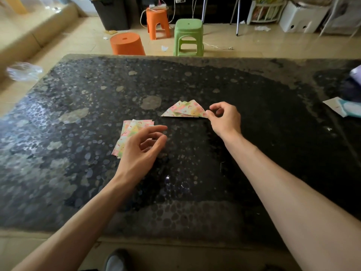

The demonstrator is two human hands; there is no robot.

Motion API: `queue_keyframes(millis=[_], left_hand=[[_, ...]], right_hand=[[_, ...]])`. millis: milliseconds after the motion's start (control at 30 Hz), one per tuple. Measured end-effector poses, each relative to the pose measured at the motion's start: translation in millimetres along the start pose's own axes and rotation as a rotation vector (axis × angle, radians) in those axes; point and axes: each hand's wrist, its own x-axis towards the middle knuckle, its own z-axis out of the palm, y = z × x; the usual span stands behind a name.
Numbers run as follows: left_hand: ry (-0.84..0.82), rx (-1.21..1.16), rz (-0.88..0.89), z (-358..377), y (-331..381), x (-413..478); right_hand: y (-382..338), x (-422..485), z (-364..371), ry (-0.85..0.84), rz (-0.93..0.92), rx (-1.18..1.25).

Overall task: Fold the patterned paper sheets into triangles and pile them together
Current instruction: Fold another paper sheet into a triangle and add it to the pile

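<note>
Right hand (224,119) pinching corner of triangle pile (184,110), left hand (140,147) loose, empty, over flat sheets (130,128)

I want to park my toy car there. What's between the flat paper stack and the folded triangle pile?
In the head view, only bare dark speckled tabletop separates the stack of flat patterned paper sheets from the pile of folded patterned paper triangles.

Left hand (141,147) covers sheet stack's (132,127) near corner; right hand (224,119) hides triangle pile's (185,110) tip. Left of table (254,157): blurred clear object (24,72), unidentifiable. Table's right end: papers (343,107) cut off.
</note>
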Motion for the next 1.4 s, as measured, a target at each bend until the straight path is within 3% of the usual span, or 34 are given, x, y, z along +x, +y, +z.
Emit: queue_keyframes(millis=[100, 200, 333, 467, 600, 800, 967, 1133, 1400], left_hand=[[0.115, 0.101, 0.028, -15, -4, 3], [0.226, 0.386, 0.018, -36, -18, 8], [0.149, 0.761, -0.115, -51, -32, 11], [0.099, 0.903, -0.174, -48, -31, 6], [0.111, 0.913, -0.182, -48, -29, 4], [0.173, 0.718, -0.144, -43, -23, 7], [0.076, 0.567, 0.012, -29, -17, 1], [-0.105, 0.442, 0.135, -16, -17, -12], [-0.234, 0.538, 0.526, 6, -22, -24]], right_hand=[[-3, -12, 4, 0.034, -0.031, -0.024], [-10, -32, 10, 0.017, -0.129, -0.040], [-24, -67, 29, -0.127, -0.283, -0.015], [-35, -94, 50, -0.262, -0.306, -0.055], [-37, -103, 55, -0.263, -0.347, -0.130], [-36, -105, 46, -0.286, -0.338, -0.055], [-29, -113, 24, -0.328, -0.440, -0.018], [-11, -117, -6, -0.218, -0.540, -0.063], [18, -135, -56, -0.151, -0.691, -0.211]])
